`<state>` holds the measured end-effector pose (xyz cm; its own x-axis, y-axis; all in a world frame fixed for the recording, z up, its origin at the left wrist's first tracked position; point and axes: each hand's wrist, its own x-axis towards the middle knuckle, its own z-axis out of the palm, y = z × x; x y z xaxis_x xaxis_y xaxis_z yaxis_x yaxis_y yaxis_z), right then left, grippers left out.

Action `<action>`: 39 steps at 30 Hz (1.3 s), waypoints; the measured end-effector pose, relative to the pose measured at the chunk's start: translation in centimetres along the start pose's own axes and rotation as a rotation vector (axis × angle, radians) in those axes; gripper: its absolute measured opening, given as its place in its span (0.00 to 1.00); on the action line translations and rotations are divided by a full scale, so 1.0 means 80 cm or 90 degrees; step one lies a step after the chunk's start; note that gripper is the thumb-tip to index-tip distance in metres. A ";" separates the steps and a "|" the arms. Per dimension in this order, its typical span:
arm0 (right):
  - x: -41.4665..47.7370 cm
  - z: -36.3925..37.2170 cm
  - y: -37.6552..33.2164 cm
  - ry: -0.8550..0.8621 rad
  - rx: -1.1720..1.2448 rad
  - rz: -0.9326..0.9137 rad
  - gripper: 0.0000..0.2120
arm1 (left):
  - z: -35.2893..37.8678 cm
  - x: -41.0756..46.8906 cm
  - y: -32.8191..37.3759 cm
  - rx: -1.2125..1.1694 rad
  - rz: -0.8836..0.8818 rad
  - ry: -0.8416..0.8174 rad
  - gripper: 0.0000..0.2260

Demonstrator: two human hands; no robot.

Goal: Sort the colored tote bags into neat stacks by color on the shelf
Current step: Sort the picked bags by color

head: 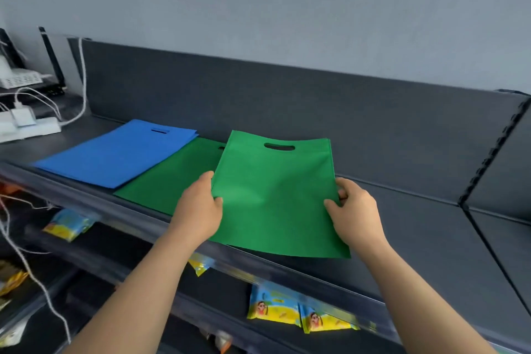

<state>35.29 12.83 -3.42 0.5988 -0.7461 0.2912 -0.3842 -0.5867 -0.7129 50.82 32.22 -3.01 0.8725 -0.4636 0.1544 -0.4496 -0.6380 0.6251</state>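
Head view: left hand (198, 208) pinches left edge of green tote bag (275, 192) at frame centre, thumb on top. Right hand (355, 210) grips its right edge, fingers curled under. Bag hangs over front of shelf (402, 238). Green stack (169, 178) partly hidden behind it, blue stack (115, 152) further left. Snack packets (273, 307) below: print blurred, unreadable.

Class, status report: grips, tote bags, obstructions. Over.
Holding green tote bag by side edges: left grip, right grip. On shelf to its left: green stack, blue stack. Nothing blocking.
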 end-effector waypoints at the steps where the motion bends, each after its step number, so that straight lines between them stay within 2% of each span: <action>1: 0.003 0.016 -0.012 0.001 0.001 -0.002 0.17 | -0.009 0.012 -0.014 0.009 0.002 0.003 0.28; 11: 0.022 0.159 -0.093 -0.003 -0.042 0.054 0.13 | -0.062 0.131 -0.137 0.074 0.049 -0.038 0.25; 15: 0.020 0.189 -0.106 -0.012 -0.079 0.095 0.11 | -0.063 0.158 -0.164 0.122 0.066 -0.057 0.20; 20: 0.013 0.208 -0.109 -0.023 -0.212 0.118 0.09 | -0.059 0.171 -0.184 0.187 0.095 -0.058 0.19; 24: 0.014 0.209 -0.110 -0.029 -0.302 0.110 0.12 | -0.052 0.172 -0.193 0.241 0.130 -0.031 0.15; 28: 0.005 0.200 -0.107 0.009 -0.318 0.082 0.12 | -0.052 0.167 -0.187 0.279 0.191 0.017 0.16; 35: -0.029 0.141 -0.093 0.083 -0.357 0.028 0.17 | -0.032 0.124 -0.111 0.153 0.362 0.019 0.17; 39: -0.054 0.093 -0.067 0.119 -0.389 0.035 0.18 | -0.005 0.086 -0.056 0.118 0.444 0.000 0.16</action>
<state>40.01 21.51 -5.60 0.4552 -0.7903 0.4102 -0.7756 -0.5782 -0.2533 58.93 32.09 -4.44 0.3710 -0.8011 0.4697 -0.9268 -0.2874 0.2420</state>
